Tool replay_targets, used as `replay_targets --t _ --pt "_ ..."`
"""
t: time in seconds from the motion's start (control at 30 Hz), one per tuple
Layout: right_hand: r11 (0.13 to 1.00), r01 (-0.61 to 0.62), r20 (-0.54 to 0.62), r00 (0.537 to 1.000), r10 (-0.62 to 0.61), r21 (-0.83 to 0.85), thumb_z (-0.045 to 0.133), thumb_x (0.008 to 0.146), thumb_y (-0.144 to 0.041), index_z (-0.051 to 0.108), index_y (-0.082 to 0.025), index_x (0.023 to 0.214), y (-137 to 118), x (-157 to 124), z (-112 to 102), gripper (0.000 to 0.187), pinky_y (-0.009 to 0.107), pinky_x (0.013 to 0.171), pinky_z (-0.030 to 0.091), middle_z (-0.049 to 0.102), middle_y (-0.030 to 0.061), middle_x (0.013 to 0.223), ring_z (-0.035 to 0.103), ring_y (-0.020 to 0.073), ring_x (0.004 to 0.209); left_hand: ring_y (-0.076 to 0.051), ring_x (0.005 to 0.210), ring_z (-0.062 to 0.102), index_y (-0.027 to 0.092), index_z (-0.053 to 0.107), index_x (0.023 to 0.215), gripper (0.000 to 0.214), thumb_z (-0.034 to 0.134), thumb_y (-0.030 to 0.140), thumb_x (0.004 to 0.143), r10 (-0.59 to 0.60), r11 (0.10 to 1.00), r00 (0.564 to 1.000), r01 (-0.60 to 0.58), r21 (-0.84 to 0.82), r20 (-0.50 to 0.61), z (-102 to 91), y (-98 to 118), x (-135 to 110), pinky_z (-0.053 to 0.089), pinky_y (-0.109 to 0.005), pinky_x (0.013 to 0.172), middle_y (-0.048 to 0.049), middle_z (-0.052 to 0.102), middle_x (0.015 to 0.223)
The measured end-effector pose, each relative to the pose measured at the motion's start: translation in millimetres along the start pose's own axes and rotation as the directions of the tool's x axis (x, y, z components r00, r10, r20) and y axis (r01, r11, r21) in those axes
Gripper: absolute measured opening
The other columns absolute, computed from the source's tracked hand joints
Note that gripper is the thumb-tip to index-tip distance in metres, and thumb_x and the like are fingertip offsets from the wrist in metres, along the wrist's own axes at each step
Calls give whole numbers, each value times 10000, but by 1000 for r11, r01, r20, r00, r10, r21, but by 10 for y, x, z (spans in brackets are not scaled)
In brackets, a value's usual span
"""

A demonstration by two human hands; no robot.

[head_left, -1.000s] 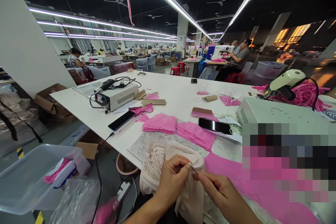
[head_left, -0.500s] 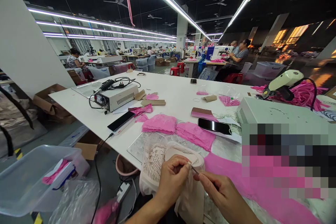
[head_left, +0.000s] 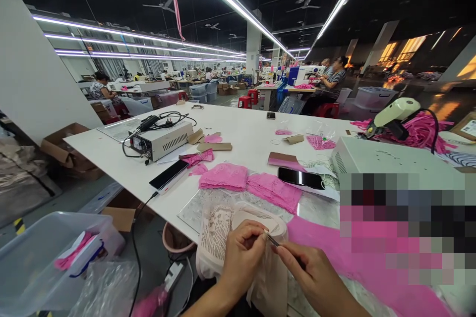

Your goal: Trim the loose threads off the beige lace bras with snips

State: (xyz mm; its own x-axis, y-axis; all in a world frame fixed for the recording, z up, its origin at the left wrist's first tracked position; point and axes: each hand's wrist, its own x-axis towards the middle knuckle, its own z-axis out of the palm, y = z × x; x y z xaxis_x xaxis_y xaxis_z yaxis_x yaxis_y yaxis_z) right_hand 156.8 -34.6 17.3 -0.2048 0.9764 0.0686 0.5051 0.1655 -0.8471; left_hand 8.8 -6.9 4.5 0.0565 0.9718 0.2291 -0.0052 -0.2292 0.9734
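My left hand (head_left: pixel 241 257) is closed, pinching the edge of a cream lace garment (head_left: pixel 219 228) that drapes over the near edge of the white table (head_left: pixel 245 133). My right hand (head_left: pixel 312 272) is closed on a thin dark metal tool (head_left: pixel 273 240) whose tip meets the lace at my left fingertips. Just beyond the lace lie two stacks of pink lace pieces (head_left: pixel 249 183). A sheet of pink fabric (head_left: pixel 320 237) spreads to the right of my hands.
A grey control box (head_left: pixel 161 139) with cables, two phones (head_left: pixel 169 174) (head_left: pixel 300 178), cardboard scraps and a white machine (head_left: pixel 390 161) with a handheld tool (head_left: pixel 394 114) sit on the table. A clear bin (head_left: pixel 48 257) and boxes stand on the floor at left. Other workers sit at far tables.
My hands stay together on the lace and tool. The view has shifted slightly, so everything sits a little lower-left in the picture.
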Motion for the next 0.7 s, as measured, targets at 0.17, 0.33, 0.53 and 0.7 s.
replay_targets --t 0.17,0.33,0.53,0.7 --pt "997 -12 65 998 7 74 361 879 -473 433 -195 582 25 39 -56 413 256 503 226 263 -51 574 267 125 545 -181 729 613 158 681 605 141 615 199 722 -8 1000 1000 8 -12 1 -1 35 13 478 -249 655 -60 648 733" --pt "951 -151 238 968 86 271 365 841 -589 533 -184 645 113 116 -120 480 245 445 165 248 -81 473 211 99 450 -185 737 619 155 687 604 131 611 167 709 -20 1000 1000 20 -12 -4 4 33 30 477 -249 659 -63 655 736" --pt "990 -82 158 985 63 117 382 839 -494 310 -216 540 -2 137 -145 414 259 490 186 203 -61 560 213 114 525 -185 736 621 156 679 613 140 594 162 724 39 999 999 -39 18 -3 11 29 32 479 -254 663 -60 656 732" --pt "996 -72 102 993 66 51 384 834 -457 384 -205 549 -51 111 -132 381 258 498 226 256 -44 567 266 127 542 -179 721 620 159 673 615 143 589 155 730 59 997 998 -59 52 3 14 35 27 471 -243 625 -60 653 733"
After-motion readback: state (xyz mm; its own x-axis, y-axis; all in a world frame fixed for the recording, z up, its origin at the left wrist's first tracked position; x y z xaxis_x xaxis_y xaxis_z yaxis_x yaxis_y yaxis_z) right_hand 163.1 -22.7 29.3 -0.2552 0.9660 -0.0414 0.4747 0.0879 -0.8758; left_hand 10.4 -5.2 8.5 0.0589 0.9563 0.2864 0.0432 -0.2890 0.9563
